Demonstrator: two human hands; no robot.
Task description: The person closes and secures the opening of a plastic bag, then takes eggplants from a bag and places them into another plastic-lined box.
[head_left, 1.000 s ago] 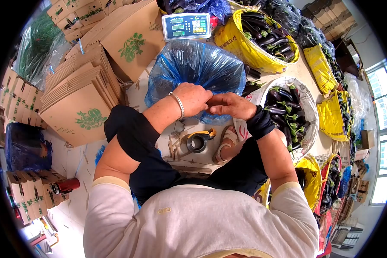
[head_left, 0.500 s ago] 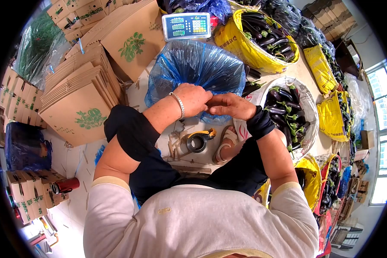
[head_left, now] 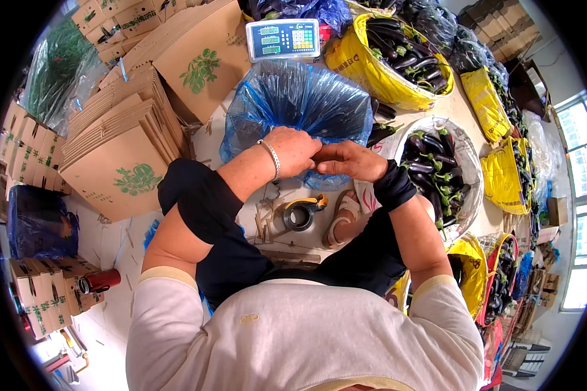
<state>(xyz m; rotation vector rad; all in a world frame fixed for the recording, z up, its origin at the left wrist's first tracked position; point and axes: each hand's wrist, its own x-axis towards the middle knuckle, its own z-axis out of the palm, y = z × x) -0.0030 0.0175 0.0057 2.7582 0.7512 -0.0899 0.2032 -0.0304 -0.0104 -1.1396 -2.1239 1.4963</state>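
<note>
A blue translucent plastic bag [head_left: 300, 98] lies spread in front of me, just below the digital scale display [head_left: 282, 39]. At its near edge my left hand [head_left: 292, 150], with a silver bracelet on the wrist, has its fingers curled together. My right hand [head_left: 351, 161] meets it fingertip to fingertip, its fingers bent and pressed together. Whatever lies between the fingers is hidden; the bag's near edge is right under both hands. Below them on the floor is a tape dispenser [head_left: 299, 215] with a yellow part.
Flattened cardboard boxes [head_left: 120, 159] stand at the left. On the right are a white sack of eggplants [head_left: 435, 171] and a yellow bag of eggplants [head_left: 346, 62]. A red cylinder [head_left: 100, 281] lies by cartons at lower left. My sandalled foot [head_left: 344, 221] is beside the dispenser.
</note>
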